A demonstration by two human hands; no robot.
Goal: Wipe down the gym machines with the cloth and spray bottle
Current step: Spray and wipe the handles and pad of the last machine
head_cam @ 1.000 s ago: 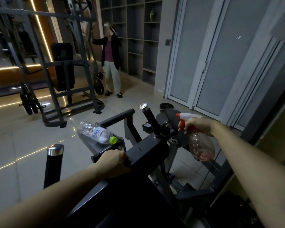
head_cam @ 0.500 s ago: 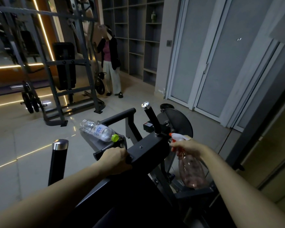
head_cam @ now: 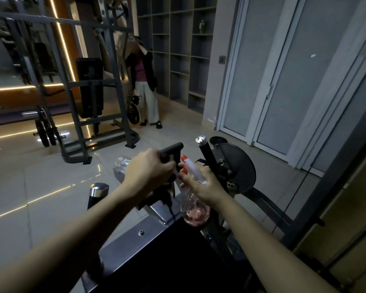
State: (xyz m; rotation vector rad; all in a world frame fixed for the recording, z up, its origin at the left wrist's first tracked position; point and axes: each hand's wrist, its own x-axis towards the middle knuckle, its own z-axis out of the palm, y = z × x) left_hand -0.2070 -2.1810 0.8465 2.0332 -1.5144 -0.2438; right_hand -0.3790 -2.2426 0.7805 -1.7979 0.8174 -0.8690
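A dark exercise bike point(head_cam: 237, 166) stands in front of me, with a black handlebar point(head_cam: 173, 148) and two chrome-capped grips point(head_cam: 201, 140). My left hand point(head_cam: 150, 174) is curled over the handlebar and holds a dark cloth point(head_cam: 167, 197) whose end hangs below the fingers. My right hand point(head_cam: 201, 185) grips the neck of a clear spray bottle point(head_cam: 195, 212) holding pinkish liquid. Its white and red nozzle point(head_cam: 186, 164) points left, close to my left hand's fingers. A clear water bottle point(head_cam: 122, 162) lies on the bike's tray, mostly hidden behind my left hand.
A tall grey weight rack point(head_cam: 89, 85) with plates point(head_cam: 44, 132) stands at the left on the tiled floor. A person point(head_cam: 145, 81) stands behind it by open shelves point(head_cam: 178, 49). Sliding doors point(head_cam: 283, 70) close the right side. A second chrome-capped grip point(head_cam: 98, 189) rises near my left forearm.
My left hand has moved forward and up along the bar with the cloth. My right hand has brought the spray bottle left and up, its nozzle now beside my left hand.
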